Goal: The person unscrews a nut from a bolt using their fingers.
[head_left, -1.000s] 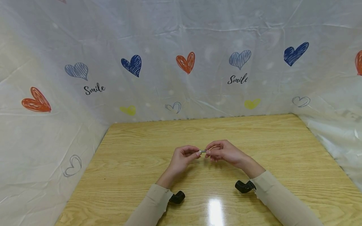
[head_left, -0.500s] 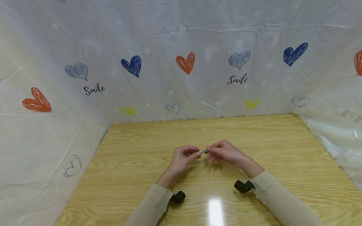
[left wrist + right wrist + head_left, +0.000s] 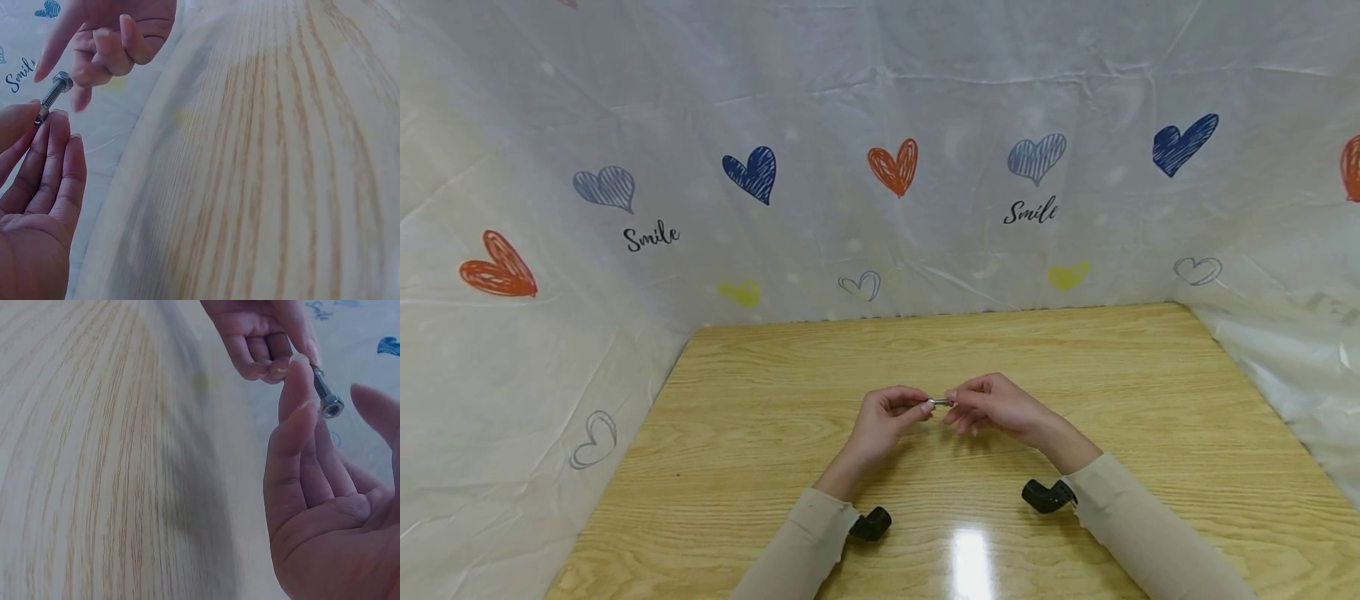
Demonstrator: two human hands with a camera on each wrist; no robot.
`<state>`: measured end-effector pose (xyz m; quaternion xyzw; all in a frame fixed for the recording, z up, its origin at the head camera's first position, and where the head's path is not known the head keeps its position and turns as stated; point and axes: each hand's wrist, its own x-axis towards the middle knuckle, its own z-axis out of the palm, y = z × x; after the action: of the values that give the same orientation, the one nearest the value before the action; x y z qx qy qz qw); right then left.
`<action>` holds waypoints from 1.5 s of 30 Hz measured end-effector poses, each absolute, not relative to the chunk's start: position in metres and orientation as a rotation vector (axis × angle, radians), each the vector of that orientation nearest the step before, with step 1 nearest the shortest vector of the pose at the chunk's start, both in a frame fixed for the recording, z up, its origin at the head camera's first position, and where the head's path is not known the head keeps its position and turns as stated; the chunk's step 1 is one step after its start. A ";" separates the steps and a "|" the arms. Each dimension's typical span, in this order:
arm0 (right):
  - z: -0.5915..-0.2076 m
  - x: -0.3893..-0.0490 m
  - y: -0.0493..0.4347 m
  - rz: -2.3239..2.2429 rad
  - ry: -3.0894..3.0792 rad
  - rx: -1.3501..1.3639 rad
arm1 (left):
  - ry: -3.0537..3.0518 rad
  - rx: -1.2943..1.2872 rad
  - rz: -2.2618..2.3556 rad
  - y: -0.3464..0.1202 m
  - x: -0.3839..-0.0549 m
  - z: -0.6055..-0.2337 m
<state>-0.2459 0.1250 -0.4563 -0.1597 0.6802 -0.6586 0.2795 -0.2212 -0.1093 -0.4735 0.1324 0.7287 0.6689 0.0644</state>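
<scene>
My left hand [image 3: 880, 421] pinches one end of a small metal bolt [image 3: 50, 99] between thumb and fingertips, above the wooden table. A hex nut [image 3: 332, 407] sits on the bolt's threaded end, facing my right hand [image 3: 1003, 408]. In the right wrist view, that hand's fingers lie right alongside the nut while its thumb stands apart from it, so the nut is not pinched. The gripped end of the bolt is hidden by the left fingertips.
The wooden table [image 3: 760, 467] stretches under both hands. Behind it and at its sides hangs a pale sheet [image 3: 820, 242] printed with hearts and "Smile". Black curved pieces [image 3: 871, 524] stick out from both sleeve cuffs.
My right fingers and thumb have shifted about the nut end of the bolt, the thumb coming away from it. My left hand has kept its grip in the same place.
</scene>
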 end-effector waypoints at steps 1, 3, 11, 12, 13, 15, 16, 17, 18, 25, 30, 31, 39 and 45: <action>-0.456 -0.246 0.125 -1.765 1.824 -0.420 | 2.199 0.403 2.021 -0.109 -0.221 -0.473; -0.454 -0.245 0.124 -1.766 1.819 -0.404 | 2.201 0.406 2.021 -0.109 -0.221 -0.473; -0.453 -0.244 0.126 -1.803 1.778 -0.439 | 2.206 0.411 2.011 -0.109 -0.220 -0.472; -0.454 -0.244 0.126 -1.809 1.775 -0.452 | 2.208 0.411 2.010 -0.109 -0.220 -0.472; -0.454 -0.244 0.126 -1.815 1.771 -0.463 | 2.211 0.409 2.009 -0.109 -0.220 -0.472; -0.456 -0.245 0.127 -1.822 1.768 -0.483 | 2.217 0.410 2.007 -0.109 -0.220 -0.473; -0.457 -0.245 0.127 -1.824 1.770 -0.486 | 2.219 0.410 2.006 -0.109 -0.220 -0.473; -0.457 -0.246 0.127 -1.827 1.770 -0.491 | 2.221 0.411 2.004 -0.109 -0.220 -0.473; -0.458 -0.246 0.127 -1.829 1.770 -0.495 | 2.221 0.410 2.004 -0.109 -0.220 -0.473; -0.460 -0.247 0.129 -1.820 1.795 -0.528 | 2.211 0.397 2.009 -0.110 -0.221 -0.474; -0.460 -0.247 0.128 -1.803 1.830 -0.520 | 2.210 0.411 2.011 -0.110 -0.221 -0.475; -0.459 -0.247 0.128 -1.798 1.838 -0.516 | 2.210 0.410 2.011 -0.110 -0.221 -0.475; -0.457 -0.245 0.123 -1.798 1.843 -0.489 | 2.210 0.416 2.022 -0.110 -0.221 -0.475; -0.456 -0.244 0.124 -1.821 1.821 -0.500 | 2.218 0.422 2.020 -0.110 -0.221 -0.475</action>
<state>-0.2445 0.1239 -0.4564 -0.1841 0.6710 -0.6709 0.2564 -0.2212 -0.1103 -0.4748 0.1390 0.7311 0.6656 0.0560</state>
